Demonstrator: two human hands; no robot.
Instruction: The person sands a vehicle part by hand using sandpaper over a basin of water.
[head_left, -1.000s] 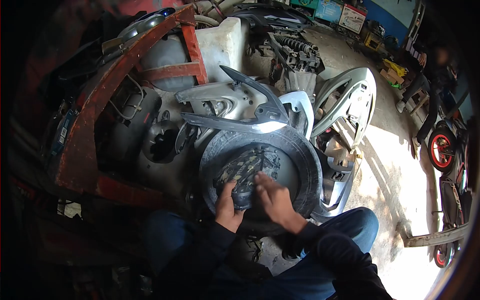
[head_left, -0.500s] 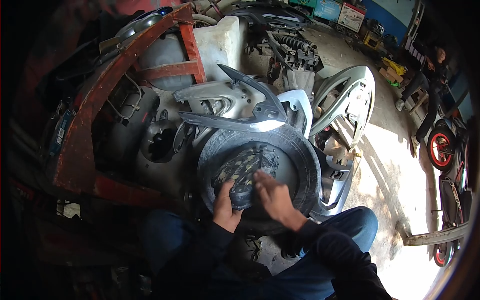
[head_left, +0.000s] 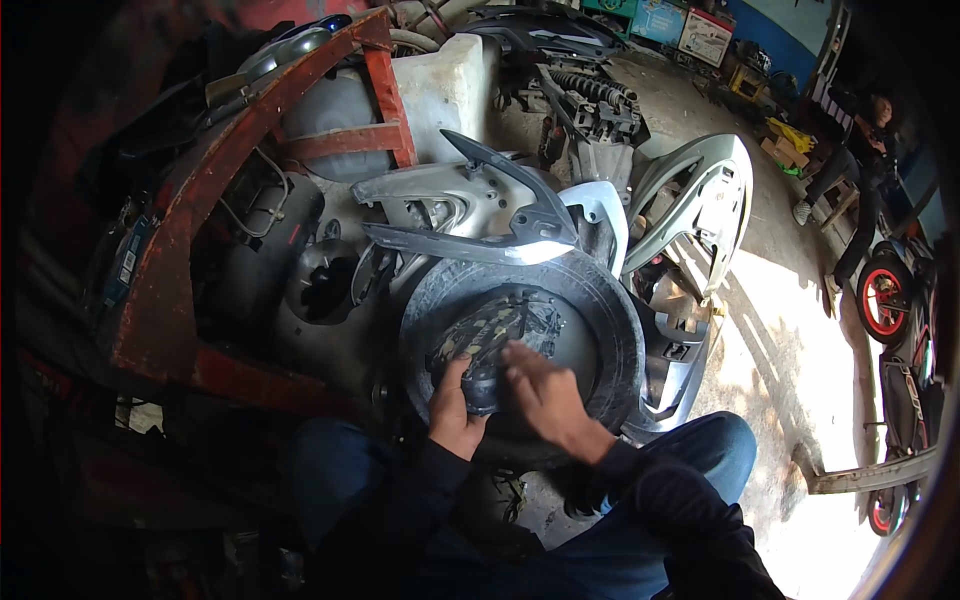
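Observation:
A dark part with a patchy, yellowish-flecked surface (head_left: 490, 335) lies tilted over a round black basin (head_left: 618, 350), which stands between my knees. My left hand (head_left: 457, 415) grips its near left edge, thumb on top and the other fingers hidden beneath. My right hand (head_left: 548, 398) is at the part's right side, fingers bent together near its surface. Whether those fingers hold anything small is hidden. Behind the basin rim lies a dark curved plastic trim piece (head_left: 540, 222).
A red metal frame (head_left: 165, 290) stands at the left beside a dark cylinder (head_left: 270, 235). Pale fairings (head_left: 725, 190) lie beyond the basin. At the right are a motorcycle with a red wheel rim (head_left: 884, 302) and a seated person (head_left: 865, 150).
My right fingers have shifted slightly over the part. My left hand keeps its grip. The whole view has moved slightly, and the seated person's upper body has changed position a little.

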